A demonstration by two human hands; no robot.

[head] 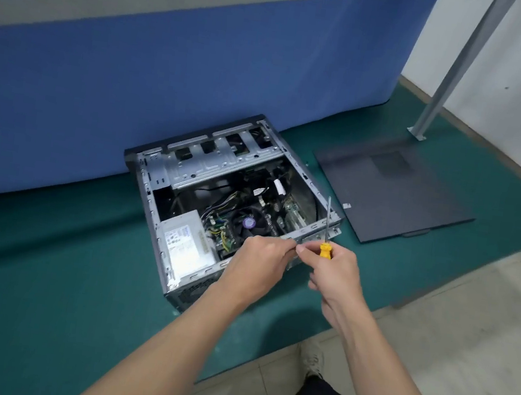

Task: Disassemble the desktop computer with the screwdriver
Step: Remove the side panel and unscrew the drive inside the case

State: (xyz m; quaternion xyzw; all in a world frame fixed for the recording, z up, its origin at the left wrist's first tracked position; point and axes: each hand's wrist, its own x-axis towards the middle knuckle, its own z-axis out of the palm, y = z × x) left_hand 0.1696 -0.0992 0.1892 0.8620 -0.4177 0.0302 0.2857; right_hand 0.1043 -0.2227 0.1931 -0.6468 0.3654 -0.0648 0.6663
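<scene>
Your right hand [335, 273] is closed around the screwdriver [325, 249]. The yellow handle sticks out above your thumb and the metal shaft points up and away from you, its tip over the case's right corner and touching nothing I can make out.

Your left hand [257, 263] has its fingers curled, with the fingertips pinched on the near rim of the case [150, 196]. Whether a small part also sits between them cannot be told. The two thumbs almost meet at that rim.

The case lies flat on the green mat [44, 268] with its open side up, turned at an angle to you.
- Power supply [184, 247]: silver, in the near left corner, label up.
- Fan [249, 222]: round and black with a purple hub, just beyond your left hand.
- Loose bundles of wire lie between the power supply and the fan.
- Drive cage [217, 162]: bare metal, spans the far end.

The side panel [392, 194], dark grey, lies flat on the mat to the right of the case and apart from it. A blue partition [170, 69] stands behind the case. A grey metal post [452, 66] is bolted down at the far right. Pale floor tiles [451, 322] border the mat on the near right, and one shoe [314, 360] shows there.
</scene>
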